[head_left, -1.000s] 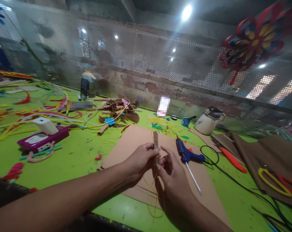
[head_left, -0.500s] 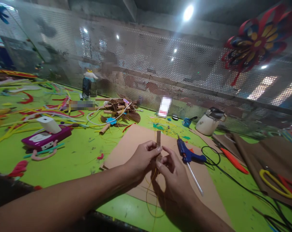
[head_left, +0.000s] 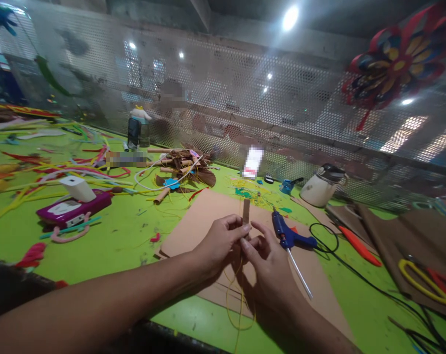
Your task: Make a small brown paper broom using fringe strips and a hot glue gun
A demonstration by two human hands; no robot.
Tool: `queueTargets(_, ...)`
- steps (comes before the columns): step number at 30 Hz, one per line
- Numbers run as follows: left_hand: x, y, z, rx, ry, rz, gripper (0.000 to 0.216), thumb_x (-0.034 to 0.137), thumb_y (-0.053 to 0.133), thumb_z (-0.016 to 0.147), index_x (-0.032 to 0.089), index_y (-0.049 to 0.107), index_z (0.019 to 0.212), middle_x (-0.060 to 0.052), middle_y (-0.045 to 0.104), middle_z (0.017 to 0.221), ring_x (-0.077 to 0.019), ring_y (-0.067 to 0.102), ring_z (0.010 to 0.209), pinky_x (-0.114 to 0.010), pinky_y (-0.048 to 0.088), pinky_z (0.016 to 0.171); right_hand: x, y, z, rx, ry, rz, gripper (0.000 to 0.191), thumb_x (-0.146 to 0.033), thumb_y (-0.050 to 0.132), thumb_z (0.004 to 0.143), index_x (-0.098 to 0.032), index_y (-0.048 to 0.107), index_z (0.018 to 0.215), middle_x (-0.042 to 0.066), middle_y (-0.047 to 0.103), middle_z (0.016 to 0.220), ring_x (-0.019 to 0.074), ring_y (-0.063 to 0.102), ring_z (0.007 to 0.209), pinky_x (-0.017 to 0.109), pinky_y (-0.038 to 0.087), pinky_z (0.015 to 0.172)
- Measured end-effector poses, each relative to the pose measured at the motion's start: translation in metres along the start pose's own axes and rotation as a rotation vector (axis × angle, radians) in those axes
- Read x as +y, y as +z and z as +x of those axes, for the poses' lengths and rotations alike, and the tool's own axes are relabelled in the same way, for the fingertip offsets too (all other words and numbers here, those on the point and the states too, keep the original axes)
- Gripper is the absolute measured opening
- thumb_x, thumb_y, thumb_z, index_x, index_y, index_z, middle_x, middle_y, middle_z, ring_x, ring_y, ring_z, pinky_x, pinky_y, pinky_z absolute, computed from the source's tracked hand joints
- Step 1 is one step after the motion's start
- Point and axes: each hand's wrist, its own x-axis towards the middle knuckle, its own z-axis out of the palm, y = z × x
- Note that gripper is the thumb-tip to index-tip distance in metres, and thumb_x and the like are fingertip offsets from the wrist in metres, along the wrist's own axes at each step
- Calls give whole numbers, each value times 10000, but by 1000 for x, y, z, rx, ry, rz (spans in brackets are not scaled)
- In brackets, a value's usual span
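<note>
Both hands meet over a brown cardboard sheet (head_left: 204,216) on the green table. My left hand (head_left: 219,243) pinches a small upright brown stick (head_left: 246,210) between thumb and fingers. My right hand (head_left: 269,263) is closed beside it, its fingers pinched on the stick's lower part, where thin yellow strands (head_left: 241,295) hang down and loop over the cardboard. A blue glue gun (head_left: 287,236) lies just right of my hands, with a white glue stick jutting from its back.
A magenta box (head_left: 73,209) with a white block on it sits at left among coloured strips. A pile of brown rolls (head_left: 182,164) lies behind the cardboard. At right are a white pot (head_left: 320,187), an orange cutter (head_left: 359,246), yellow-handled scissors (head_left: 424,280) and black cables (head_left: 355,275). A perforated metal screen stands behind.
The view has drifted slightly. My hands stay together on the stick; the right fingers have shifted a little along it.
</note>
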Motion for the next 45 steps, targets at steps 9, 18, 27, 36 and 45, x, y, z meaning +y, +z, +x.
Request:
queueTargets(9,0,-3,0,-88,-30,-49,143,251,627,808,132,548,789,-25,582,669,-133,598,621,-250,441,606,-6,2,-4,-23,60,117,444,-376,596,832,-214,470,1226,-48,490,662,123,489,557,274,446,542)
queueTargets(18,-3,-2,-2,-102,-12,-66,147,245,629,804,114,567,784,-45,593,661,-144,600,600,-276,449,618,-18,10,-8,68,94,191,440,-349,648,746,-201,539,1145,-16,535,676,157,556,606,256,422,482)
queueTargets(27,-1,0,-4,-112,-13,-73,117,218,629,795,109,586,795,-53,595,683,-153,609,631,-279,458,624,-13,4,-4,-27,113,207,522,-340,664,752,-207,494,1228,-51,475,647,119,485,535,256,452,485)
queueTargets(36,5,-4,5,-27,-48,-110,151,214,682,750,128,558,755,-24,588,624,-179,624,587,-390,533,640,-4,-13,3,-36,120,209,460,-450,580,828,-231,515,1227,19,645,768,178,614,671,312,496,618)
queueTargets(45,7,0,-1,-62,-50,-91,161,250,691,755,123,598,790,-39,606,687,-159,618,639,-400,519,720,-4,-12,1,-12,0,46,457,-446,568,841,-202,499,1221,28,626,810,198,618,744,343,496,672)
